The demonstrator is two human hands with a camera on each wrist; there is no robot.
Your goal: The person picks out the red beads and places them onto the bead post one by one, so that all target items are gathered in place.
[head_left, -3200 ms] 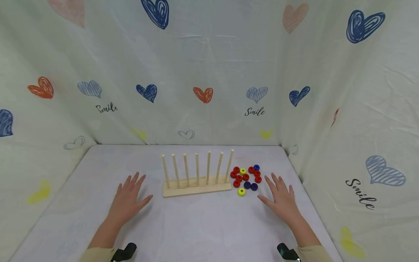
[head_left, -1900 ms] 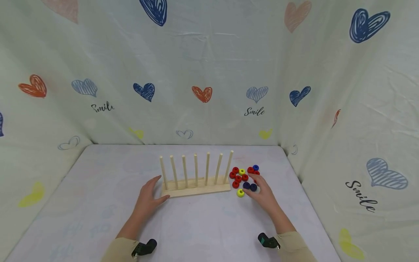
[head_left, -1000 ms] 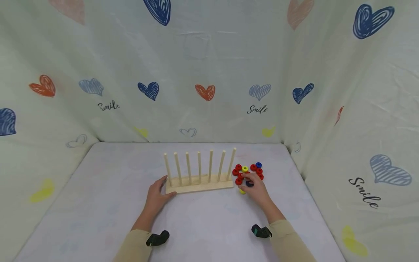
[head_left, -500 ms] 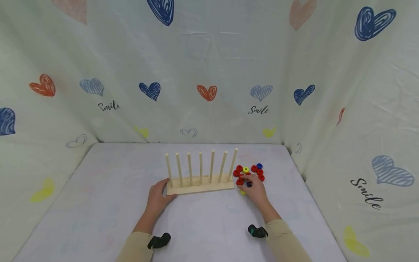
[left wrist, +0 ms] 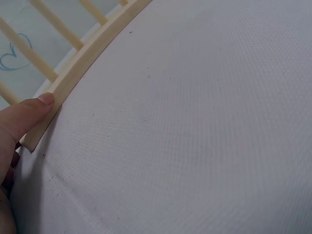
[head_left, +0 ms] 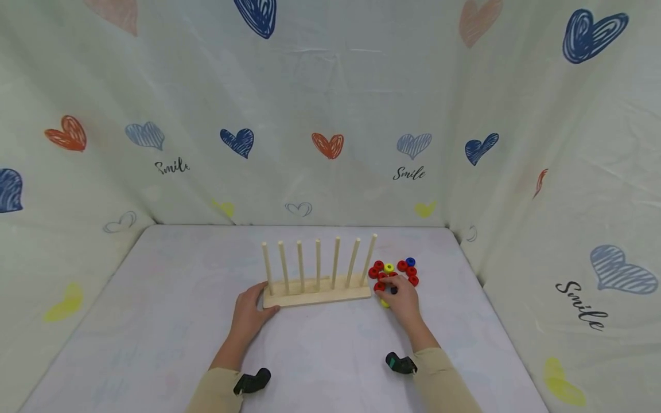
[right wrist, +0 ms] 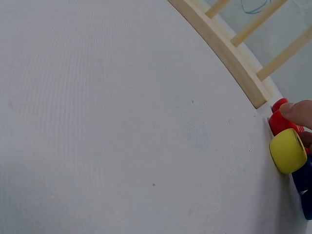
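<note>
The left hand clamps the left end of the peg rack on the worktop, apparently to steady it, while the right hand pinches a red bead in the bead cluster, seemingly set beside the rack for easy reach.

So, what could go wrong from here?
If the right hand lifts the red bead it seems to pinch, it may nudge the yellow bead close by. The left hand holds only one end of the peg rack, so a bump might swing the far end.
</note>
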